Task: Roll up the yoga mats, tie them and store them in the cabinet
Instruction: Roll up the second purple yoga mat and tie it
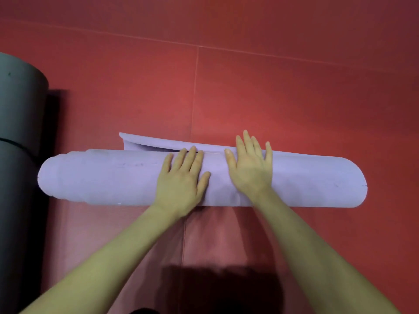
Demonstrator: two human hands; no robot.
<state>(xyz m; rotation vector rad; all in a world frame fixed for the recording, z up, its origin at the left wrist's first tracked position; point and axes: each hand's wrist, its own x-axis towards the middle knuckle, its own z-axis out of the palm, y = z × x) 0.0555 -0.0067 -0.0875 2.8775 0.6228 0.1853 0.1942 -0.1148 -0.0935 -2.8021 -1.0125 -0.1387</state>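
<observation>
Lavender mat roll (108, 177) under flat left hand (183, 180), right hand (249, 166).

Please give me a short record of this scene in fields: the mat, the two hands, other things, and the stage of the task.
mat: purple yoga mat, almost fully rolled; the last flap lies loose on the far side
left hand: left hand flat on the roll, fingers straight
right hand: right hand flat on the roll, fingertips reach the flap
other things: dark rolled mat at the left
floor: red floor mats
stage: rolling nearly done; no tie visible
</observation>
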